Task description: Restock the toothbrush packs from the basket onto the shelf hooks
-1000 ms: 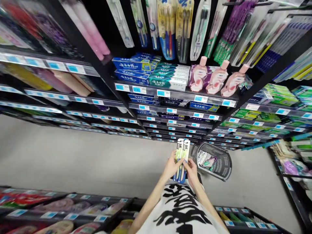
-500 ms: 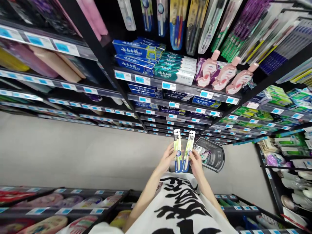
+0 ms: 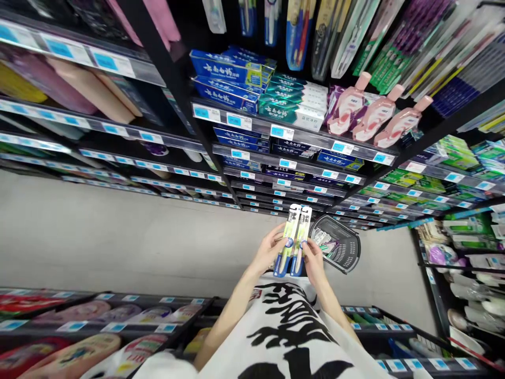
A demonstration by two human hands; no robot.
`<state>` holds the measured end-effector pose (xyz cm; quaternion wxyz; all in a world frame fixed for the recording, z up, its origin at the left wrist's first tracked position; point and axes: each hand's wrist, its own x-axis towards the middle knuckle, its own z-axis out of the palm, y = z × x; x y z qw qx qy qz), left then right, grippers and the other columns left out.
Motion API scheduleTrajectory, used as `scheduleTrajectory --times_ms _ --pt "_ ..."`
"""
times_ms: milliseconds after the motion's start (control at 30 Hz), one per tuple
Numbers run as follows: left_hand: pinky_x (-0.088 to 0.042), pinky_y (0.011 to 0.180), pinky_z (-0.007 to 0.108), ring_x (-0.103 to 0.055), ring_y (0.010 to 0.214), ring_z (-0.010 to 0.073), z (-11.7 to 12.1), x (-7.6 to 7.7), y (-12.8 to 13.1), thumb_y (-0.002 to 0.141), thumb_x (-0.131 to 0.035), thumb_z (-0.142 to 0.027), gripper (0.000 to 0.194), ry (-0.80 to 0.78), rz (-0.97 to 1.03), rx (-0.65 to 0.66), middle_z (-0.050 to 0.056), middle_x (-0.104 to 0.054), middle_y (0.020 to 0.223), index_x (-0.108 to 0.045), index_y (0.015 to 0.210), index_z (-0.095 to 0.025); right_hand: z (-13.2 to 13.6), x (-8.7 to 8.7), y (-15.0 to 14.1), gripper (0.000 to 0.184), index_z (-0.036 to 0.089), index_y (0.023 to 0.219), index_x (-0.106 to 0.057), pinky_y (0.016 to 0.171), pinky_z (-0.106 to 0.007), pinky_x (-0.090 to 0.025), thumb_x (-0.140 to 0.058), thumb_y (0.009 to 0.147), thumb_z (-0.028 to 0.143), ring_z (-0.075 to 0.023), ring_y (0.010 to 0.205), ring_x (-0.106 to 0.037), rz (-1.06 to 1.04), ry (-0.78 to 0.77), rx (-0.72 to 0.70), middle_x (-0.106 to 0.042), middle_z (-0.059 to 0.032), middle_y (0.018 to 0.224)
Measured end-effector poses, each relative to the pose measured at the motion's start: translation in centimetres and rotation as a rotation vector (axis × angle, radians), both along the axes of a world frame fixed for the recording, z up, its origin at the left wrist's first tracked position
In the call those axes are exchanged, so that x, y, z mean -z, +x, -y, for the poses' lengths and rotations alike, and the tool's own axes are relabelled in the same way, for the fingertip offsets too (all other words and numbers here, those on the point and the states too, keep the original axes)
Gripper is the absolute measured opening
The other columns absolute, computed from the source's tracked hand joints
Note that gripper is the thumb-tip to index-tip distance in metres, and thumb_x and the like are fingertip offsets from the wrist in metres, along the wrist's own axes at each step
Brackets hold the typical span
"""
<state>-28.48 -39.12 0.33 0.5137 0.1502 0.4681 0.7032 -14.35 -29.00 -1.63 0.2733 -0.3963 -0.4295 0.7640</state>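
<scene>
1. Just beyond my white shirt [image 3: 272, 321], my left hand [image 3: 272, 247] is closed on 1 packaged toothbrush [image 3: 292, 225], thumb on its front.
2. My right hand [image 3: 313, 259] likewise pinches another toothbrush pack [image 3: 303, 227], thumb on its front.
3. Both packs stand side by side, tops close together; whether they touch, I cannot tell.
4. Past my right hand, a dark basket [image 3: 349, 253] contains small packages.
5. Farther off, a shelf bears toothpaste boxes [image 3: 292, 108] beside 3 pink bottles [image 3: 374, 117].
</scene>
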Motion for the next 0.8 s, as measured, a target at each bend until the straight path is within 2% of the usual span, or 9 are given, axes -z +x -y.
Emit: scheduleTrajectory --times_ms 100,267,400,533,700,800 --pt "-0.061 0.08 0.035 -0.072 0.104 0.0277 0.5 -1.8 -2.6 0.086 -0.073 -0.04 0.066 -0.041 -0.084 0.104 0.018 -0.068 0.13 -0.05 0.144 -0.017 0.1 -0.5 -0.8 0.033 0.021 0.101 -0.074 0.071 -0.024 -0.052 -0.084 0.076 0.04 -0.0151 0.081 -0.065 0.009 -0.002 -0.023 -0.073 -0.003 0.097" --pt "-0.061 0.075 0.033 -0.073 0.101 0.0262 0.5 -6.5 -9.3 0.087 -0.072 -0.038 0.062 -0.017 -0.263 0.446 0.017 -0.069 0.128 -0.053 0.143 -0.018 -0.2 -0.9 -0.4 0.033 0.022 0.099 -0.073 0.067 -0.025 -0.052 -0.085 0.074 0.04 -0.0142 0.076 -0.062 0.014 -0.011 -0.06 -0.07 -0.0024 0.093" --pt "-0.058 0.078 0.028 -0.073 0.099 0.0227 -0.3 -9.2 -13.1 0.09 -0.069 -0.033 0.063 0.035 -0.37 0.554 0.017 -0.072 0.123 -0.048 0.148 -0.018 -1.0 -0.3 0.3 0.032 0.022 0.1 -0.073 0.067 -0.024 -0.052 -0.085 0.075 0.039 -0.0139 0.077 -0.062 0.032 -0.021 -0.097 -0.069 -0.0021 0.094" --pt "-0.057 0.075 0.026 -0.073 0.095 0.021 -1.7 -10.4 -14.2 0.088 -0.071 -0.023 0.062 0.049 -0.393 0.589 0.016 -0.073 0.121 -0.051 0.146 -0.019 -2.3 -0.2 0.0 0.032 0.021 0.099 -0.071 0.064 -0.023 -0.051 -0.085 0.076 0.038 -0.0139 0.076 -0.061 0.027 -0.021 -0.121 -0.068 -0.0021 0.092" --pt "-0.058 0.07 0.026 -0.074 0.093 0.0225 -3.5 -10.5 -14.5 0.083 -0.073 -0.017 0.056 0.05 -0.226 0.485 0.014 -0.075 0.113 -0.061 0.137 -0.017 -4.6 -0.9 -2.0 0.032 0.021 0.099 -0.07 0.064 -0.022 -0.052 -0.085 0.076 0.037 -0.0137 0.077 -0.062 -0.01 -0.014 -0.151 -0.068 -0.0032 0.096" --pt "-0.06 0.073 0.029 -0.075 0.093 0.0236 -4.5 -10.1 -14.6 0.085 -0.072 -0.021 0.054 0.036 -0.273 0.413 0.015 -0.072 0.118 -0.06 0.138 -0.019 -6.3 -1.3 -3.4 0.031 0.02 0.096 -0.07 0.063 -0.023 -0.053 -0.087 0.075 0.037 -0.014 0.075 -0.062 -0.029 0.027 -0.183 -0.069 -0.0036 0.092"
